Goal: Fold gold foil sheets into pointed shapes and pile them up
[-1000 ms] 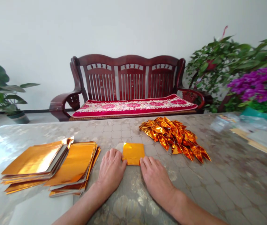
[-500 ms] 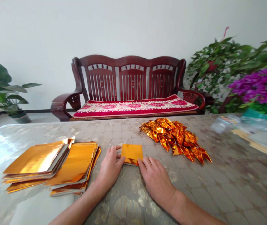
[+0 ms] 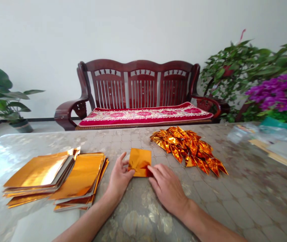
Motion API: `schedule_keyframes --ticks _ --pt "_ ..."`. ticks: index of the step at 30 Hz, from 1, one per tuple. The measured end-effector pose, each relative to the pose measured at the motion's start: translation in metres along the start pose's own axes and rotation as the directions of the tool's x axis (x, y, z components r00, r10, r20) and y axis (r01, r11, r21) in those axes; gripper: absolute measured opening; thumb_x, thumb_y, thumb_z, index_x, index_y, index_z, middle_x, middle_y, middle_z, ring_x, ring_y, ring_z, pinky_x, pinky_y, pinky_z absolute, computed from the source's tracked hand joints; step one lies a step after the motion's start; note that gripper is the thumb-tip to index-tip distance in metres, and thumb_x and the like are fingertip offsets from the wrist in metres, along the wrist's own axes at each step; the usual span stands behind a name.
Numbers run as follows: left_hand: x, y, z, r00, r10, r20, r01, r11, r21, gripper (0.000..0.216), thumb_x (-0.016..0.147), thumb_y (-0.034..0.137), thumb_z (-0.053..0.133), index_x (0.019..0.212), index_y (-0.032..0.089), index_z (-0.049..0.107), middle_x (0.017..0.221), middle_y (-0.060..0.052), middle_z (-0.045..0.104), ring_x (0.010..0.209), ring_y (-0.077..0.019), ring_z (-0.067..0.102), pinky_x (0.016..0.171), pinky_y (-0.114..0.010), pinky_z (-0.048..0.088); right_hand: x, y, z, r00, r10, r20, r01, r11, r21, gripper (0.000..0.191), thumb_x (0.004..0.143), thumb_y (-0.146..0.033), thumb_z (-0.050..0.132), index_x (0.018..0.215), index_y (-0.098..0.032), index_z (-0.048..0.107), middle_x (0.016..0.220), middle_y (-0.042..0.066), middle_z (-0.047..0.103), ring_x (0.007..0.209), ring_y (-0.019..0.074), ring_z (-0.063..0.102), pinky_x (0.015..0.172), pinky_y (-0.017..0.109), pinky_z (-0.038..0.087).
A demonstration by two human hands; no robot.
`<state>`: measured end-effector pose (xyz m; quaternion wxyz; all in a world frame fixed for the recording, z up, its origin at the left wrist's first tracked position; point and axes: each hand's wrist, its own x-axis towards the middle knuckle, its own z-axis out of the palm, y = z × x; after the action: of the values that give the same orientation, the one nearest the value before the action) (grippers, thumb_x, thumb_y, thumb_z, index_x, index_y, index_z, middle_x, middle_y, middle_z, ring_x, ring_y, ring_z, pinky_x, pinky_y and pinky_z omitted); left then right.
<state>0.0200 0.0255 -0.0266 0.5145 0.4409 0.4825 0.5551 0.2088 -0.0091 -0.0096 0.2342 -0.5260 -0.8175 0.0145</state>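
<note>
A folded square of gold foil paper (image 3: 140,159) lies at the middle of the table, between my hands. My left hand (image 3: 119,174) grips its left edge, thumb tip at the lower left corner and index finger raised off it. From the other side, my right hand (image 3: 167,183) pinches the lower right corner, index finger on the foil and thumb below it. Two stacks of flat gold foil sheets, one at far left (image 3: 36,169) and one nearer (image 3: 80,174), lie left of my left hand. Beyond my right hand sits a heap of folded gold foil pieces (image 3: 186,146).
A patterned cover spreads over the table (image 3: 213,208). Clear plastic bags (image 3: 244,132) and flat boards (image 3: 284,156) lie at the right. Behind the table stands a wooden bench (image 3: 143,84) with a red cushion (image 3: 145,114), with plants on both sides.
The foil square now shows as a plain face standing a little higher and tilted, without its lower fold line. My right fingers have shifted slightly onto its corner; my left index finger has lifted.
</note>
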Motion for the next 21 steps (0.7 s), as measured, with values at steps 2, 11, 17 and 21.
schedule_keyframes --ticks 2,11,17,21 --pt "-0.001 0.006 0.001 1.0 -0.01 -0.02 0.008 0.996 -0.092 0.083 0.064 0.023 0.075 0.139 0.017 0.039 0.099 -0.004 0.068 0.089 -0.0177 0.069 0.081 -0.029 0.054 0.001 0.005 0.002 0.992 0.116 -0.053 -0.105 0.981 0.166 0.043 0.09 -0.022 0.06 0.132 -0.02 0.051 0.116 0.008 0.062 0.101 0.0226 0.06 0.089 0.038 0.048" --pt "-0.012 0.016 0.009 0.998 -0.025 0.05 0.038 0.962 -0.27 0.078 0.062 0.028 0.082 0.131 0.019 0.048 0.1 -0.005 0.07 0.097 -0.0212 0.069 0.087 -0.034 0.053 0.008 0.001 0.014 0.93 0.352 0.102 -0.247 0.398 0.883 0.041 0.079 -0.04 0.068 0.111 -0.016 0.059 0.106 0.01 0.072 0.092 0.0239 0.067 0.081 0.037 0.054" --pt "-0.012 0.009 0.012 0.995 0.019 0.098 -0.003 0.988 -0.155 0.068 0.064 0.03 0.081 0.124 0.018 0.052 0.105 -0.008 0.068 0.094 -0.0222 0.068 0.085 -0.036 0.054 0.008 -0.003 0.007 0.908 0.418 0.003 -0.239 0.514 0.824 0.02 0.083 -0.037 0.064 0.086 -0.017 0.063 0.078 0.003 0.069 0.074 0.02 0.064 0.068 0.031 0.051" --pt "-0.011 0.007 0.0 0.921 0.379 -0.087 -0.318 0.863 0.392 0.065 0.073 0.027 0.073 0.133 0.02 0.047 0.114 -0.009 0.061 0.091 -0.0194 0.063 0.078 -0.034 0.053 0.009 0.008 -0.004 0.926 0.214 -0.312 -0.044 0.88 0.473 0.009 0.085 -0.021 0.056 0.076 -0.02 0.059 0.074 0.002 0.062 0.074 0.0179 0.057 0.071 0.03 0.044"
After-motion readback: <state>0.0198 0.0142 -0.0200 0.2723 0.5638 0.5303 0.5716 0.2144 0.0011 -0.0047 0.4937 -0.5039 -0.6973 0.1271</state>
